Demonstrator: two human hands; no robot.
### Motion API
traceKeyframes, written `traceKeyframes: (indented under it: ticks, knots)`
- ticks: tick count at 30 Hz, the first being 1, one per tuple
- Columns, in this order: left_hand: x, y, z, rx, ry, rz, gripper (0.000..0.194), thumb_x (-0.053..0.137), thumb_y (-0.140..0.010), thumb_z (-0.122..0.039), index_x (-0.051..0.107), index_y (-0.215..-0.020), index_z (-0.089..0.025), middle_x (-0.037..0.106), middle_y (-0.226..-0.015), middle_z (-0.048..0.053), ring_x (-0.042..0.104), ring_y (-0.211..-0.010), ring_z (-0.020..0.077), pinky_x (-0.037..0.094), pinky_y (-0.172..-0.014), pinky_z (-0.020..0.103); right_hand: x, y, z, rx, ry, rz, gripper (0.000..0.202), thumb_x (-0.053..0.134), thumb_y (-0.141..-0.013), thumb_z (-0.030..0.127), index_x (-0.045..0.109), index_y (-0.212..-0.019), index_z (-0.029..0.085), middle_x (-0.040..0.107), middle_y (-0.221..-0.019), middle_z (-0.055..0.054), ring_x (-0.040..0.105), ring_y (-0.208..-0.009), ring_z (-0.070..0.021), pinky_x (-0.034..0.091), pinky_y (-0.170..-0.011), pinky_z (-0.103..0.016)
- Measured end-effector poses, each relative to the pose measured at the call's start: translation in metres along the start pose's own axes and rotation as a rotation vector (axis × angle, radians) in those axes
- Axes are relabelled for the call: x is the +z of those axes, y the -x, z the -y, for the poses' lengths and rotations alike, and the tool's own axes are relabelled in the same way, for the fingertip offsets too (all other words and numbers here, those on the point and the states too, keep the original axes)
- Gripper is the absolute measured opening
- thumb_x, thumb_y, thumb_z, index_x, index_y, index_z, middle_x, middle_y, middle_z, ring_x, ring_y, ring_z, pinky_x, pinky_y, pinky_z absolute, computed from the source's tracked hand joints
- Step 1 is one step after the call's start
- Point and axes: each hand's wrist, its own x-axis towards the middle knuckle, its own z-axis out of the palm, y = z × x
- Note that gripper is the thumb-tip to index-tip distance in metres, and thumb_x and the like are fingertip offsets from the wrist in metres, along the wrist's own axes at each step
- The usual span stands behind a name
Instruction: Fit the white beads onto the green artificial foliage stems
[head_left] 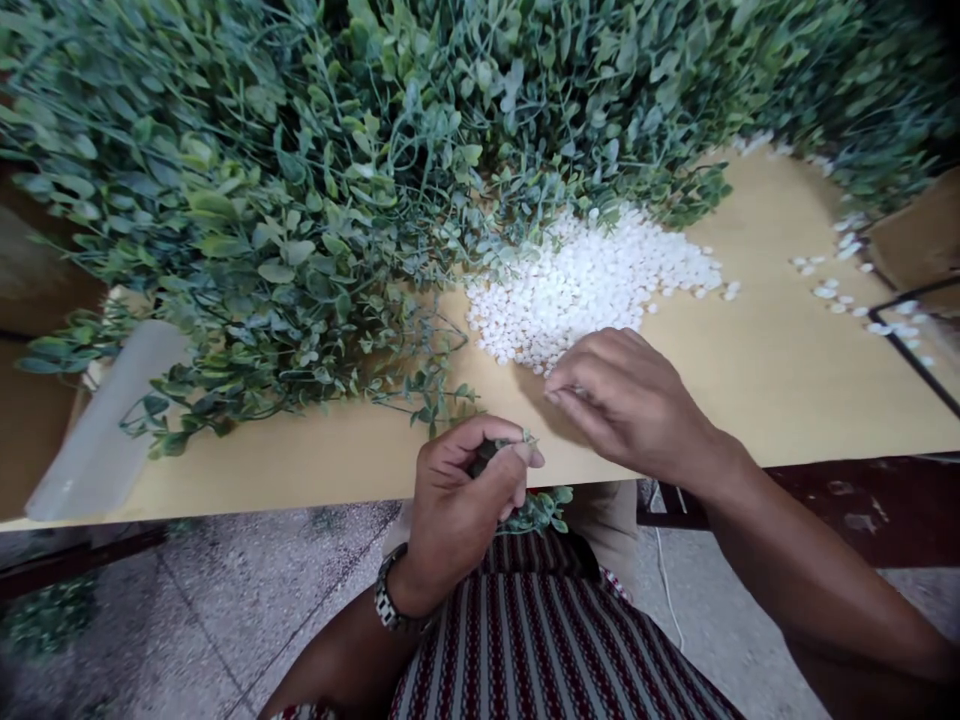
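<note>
My left hand point(469, 495), with a watch on its wrist, is closed around the stem of an artificial leaf sprig. Its stem end pokes out between thumb and forefinger, and the sprig's green leaves point(544, 512) hang below the hand at the table edge. To the right and a little higher, my right hand point(630, 400) is pinched over the table. Whatever lies between its fingertips is too small or hidden to make out. Just beyond it spreads a pile of small white plastic pieces point(577, 285).
A large heap of artificial green foliage point(337, 180) covers the back of the table point(750, 390). A translucent plastic sheet or tube point(112, 430) lies at the left. More white pieces point(832, 295) are scattered at the right, near a cardboard box point(919, 235) and a black bar point(922, 375).
</note>
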Motion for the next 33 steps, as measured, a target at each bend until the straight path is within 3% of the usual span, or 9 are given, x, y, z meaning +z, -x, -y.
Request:
traceKeyframes:
  ticks: [5,10,14,20,33]
  knots:
    - [0.006,-0.003,0.002,0.096,-0.057,0.042,0.006,0.067,-0.075,-0.023,0.067,-0.075,-0.017,0.065,-0.066,0.001,0.046,-0.045,0.0052,0.034,-0.04,0.019,-0.005,0.017,0.018,0.413,-0.868,-0.044,0.007,0.059,-0.083,0.019,0.058,-0.077,0.016,0.052,-0.069,0.001,0.048,-0.063,-0.0098,0.037,-0.056,-0.024]
    - [0.015,-0.006,0.003,0.197,-0.066,0.043,0.011,0.064,-0.071,-0.009,0.069,-0.069,-0.018,0.063,-0.063,-0.002,0.047,-0.05,0.0051,0.039,-0.048,0.019,0.006,0.032,0.021,0.598,-1.3,-0.046,0.009,0.065,-0.08,0.024,0.061,-0.075,0.017,0.055,-0.065,0.001,0.048,-0.057,-0.008,0.036,-0.053,-0.023]
    - [0.02,-0.007,0.004,0.205,-0.084,0.073,0.017,0.06,-0.069,-0.003,0.068,-0.067,-0.017,0.063,-0.062,-0.002,0.053,-0.057,0.0073,0.044,-0.056,0.02,0.01,0.037,0.019,0.647,-1.418,-0.058,0.008,0.068,-0.077,0.023,0.064,-0.073,0.017,0.056,-0.063,0.001,0.05,-0.055,-0.0076,0.038,-0.052,-0.021]
    - [0.022,-0.007,0.001,0.25,-0.174,0.129,0.017,0.058,-0.067,-0.001,0.065,-0.063,-0.015,0.06,-0.06,-0.003,0.052,-0.055,0.0067,0.044,-0.054,0.019,0.011,0.039,0.019,0.657,-1.52,-0.082,0.006,0.07,-0.074,0.021,0.067,-0.071,0.017,0.057,-0.062,0.001,0.052,-0.054,-0.0073,0.041,-0.052,-0.02]
    - [0.021,-0.007,-0.002,0.242,-0.276,0.15,0.014,0.057,-0.066,-0.002,0.063,-0.061,-0.014,0.061,-0.058,-0.001,0.053,-0.053,0.0078,0.043,-0.054,0.02,0.013,0.042,0.017,0.604,-1.471,-0.062,0.006,0.071,-0.074,0.023,0.068,-0.072,0.017,0.06,-0.062,0.0,0.053,-0.057,-0.0082,0.041,-0.053,-0.021]
